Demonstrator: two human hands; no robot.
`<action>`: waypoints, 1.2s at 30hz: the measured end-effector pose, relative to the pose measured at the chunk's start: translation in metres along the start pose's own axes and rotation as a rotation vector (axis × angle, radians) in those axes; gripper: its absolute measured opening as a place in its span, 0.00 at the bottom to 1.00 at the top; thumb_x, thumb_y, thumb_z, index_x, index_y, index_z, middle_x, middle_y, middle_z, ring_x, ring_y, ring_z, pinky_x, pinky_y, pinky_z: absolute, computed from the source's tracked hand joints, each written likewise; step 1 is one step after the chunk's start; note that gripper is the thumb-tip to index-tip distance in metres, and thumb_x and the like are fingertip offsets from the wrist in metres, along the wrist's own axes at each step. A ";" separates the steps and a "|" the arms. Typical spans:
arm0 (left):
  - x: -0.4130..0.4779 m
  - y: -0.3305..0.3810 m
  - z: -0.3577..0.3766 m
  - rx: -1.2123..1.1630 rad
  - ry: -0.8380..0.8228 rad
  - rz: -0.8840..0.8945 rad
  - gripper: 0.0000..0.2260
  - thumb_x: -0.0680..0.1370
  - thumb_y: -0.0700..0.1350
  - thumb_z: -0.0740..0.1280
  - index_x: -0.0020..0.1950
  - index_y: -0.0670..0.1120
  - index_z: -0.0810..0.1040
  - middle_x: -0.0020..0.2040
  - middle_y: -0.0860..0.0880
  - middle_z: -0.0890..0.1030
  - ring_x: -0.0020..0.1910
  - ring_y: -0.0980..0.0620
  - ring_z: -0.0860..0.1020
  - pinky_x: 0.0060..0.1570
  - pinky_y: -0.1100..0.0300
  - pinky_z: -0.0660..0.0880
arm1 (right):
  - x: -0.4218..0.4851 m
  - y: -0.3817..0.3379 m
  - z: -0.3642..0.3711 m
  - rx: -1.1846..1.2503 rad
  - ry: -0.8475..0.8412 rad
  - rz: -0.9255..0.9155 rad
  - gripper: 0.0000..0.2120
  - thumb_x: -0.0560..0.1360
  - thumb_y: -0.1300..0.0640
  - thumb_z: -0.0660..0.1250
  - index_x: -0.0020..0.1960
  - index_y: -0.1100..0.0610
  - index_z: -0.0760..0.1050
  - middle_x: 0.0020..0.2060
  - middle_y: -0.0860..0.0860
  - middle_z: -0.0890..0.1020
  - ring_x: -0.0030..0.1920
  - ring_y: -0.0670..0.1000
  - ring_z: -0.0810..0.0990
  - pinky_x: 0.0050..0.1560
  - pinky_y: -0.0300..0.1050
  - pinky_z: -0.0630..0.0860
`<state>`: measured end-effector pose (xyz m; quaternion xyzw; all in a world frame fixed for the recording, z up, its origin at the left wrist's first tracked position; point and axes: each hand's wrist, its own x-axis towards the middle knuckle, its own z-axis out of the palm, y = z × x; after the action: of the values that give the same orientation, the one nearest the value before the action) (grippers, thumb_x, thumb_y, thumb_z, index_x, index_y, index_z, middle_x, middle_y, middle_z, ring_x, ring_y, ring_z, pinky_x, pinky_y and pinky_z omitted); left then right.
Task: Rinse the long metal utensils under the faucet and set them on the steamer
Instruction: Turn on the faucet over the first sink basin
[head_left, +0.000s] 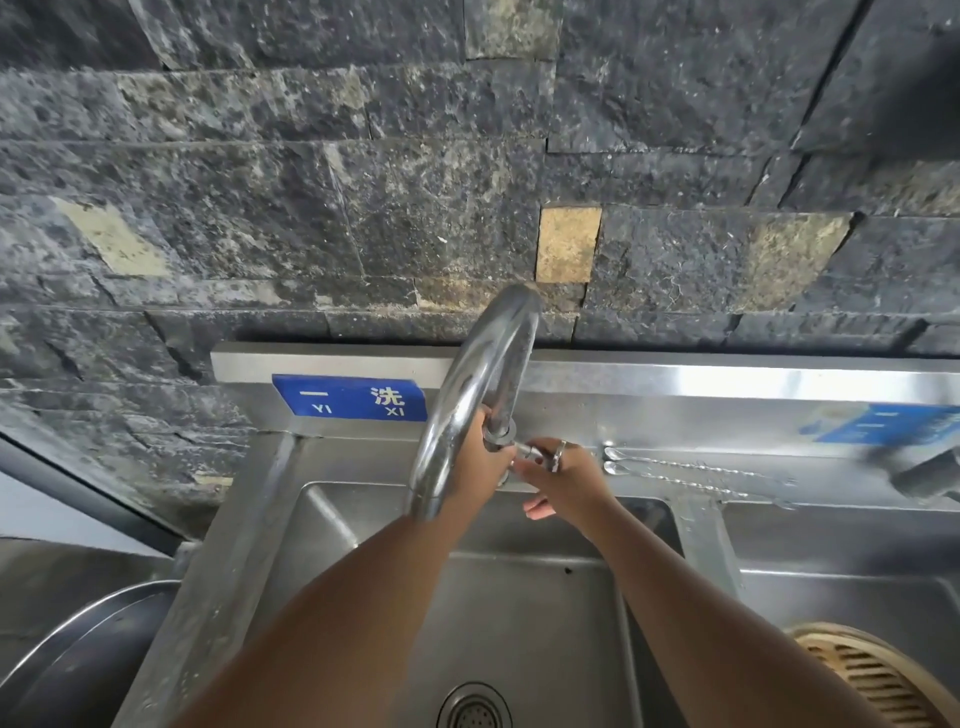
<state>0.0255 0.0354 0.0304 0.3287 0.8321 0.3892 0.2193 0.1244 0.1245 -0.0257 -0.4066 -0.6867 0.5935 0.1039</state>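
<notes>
In the head view, both hands work the faucet (483, 384) base: the left hand (480, 457) wraps the pipe, the right hand (558, 467) pinches the valve handle (530, 451). Open it gently; the two long utensils (691, 470) lie just right on the sink ledge (727, 447), the steamer (872, 675) near right.

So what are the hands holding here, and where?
No utensil. The left hand grips the faucet near its base; the right hand is on the tap handle. The long utensils lie untouched on the ledge.
</notes>
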 end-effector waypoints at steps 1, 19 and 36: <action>0.000 -0.002 0.001 0.002 0.030 0.018 0.13 0.75 0.37 0.71 0.60 0.39 0.77 0.51 0.42 0.83 0.44 0.53 0.76 0.37 0.77 0.69 | 0.000 0.001 0.000 -0.005 0.000 -0.004 0.10 0.76 0.57 0.71 0.43 0.42 0.76 0.42 0.50 0.83 0.31 0.55 0.86 0.31 0.45 0.83; 0.011 -0.020 0.009 0.050 0.085 0.092 0.12 0.71 0.38 0.75 0.52 0.43 0.77 0.40 0.53 0.78 0.34 0.66 0.71 0.34 0.81 0.66 | 0.013 0.019 0.002 0.043 -0.023 -0.002 0.12 0.77 0.55 0.70 0.59 0.53 0.77 0.45 0.56 0.85 0.32 0.56 0.86 0.36 0.52 0.85; 0.021 -0.038 0.016 0.114 0.108 0.123 0.15 0.69 0.46 0.76 0.47 0.57 0.72 0.34 0.63 0.76 0.34 0.69 0.73 0.29 0.74 0.63 | 0.014 0.028 0.003 0.205 -0.035 -0.038 0.16 0.78 0.60 0.69 0.65 0.61 0.75 0.47 0.62 0.83 0.29 0.53 0.84 0.36 0.53 0.85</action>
<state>0.0071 0.0407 -0.0116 0.3694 0.8418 0.3713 0.1307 0.1259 0.1312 -0.0563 -0.3701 -0.6318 0.6657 0.1442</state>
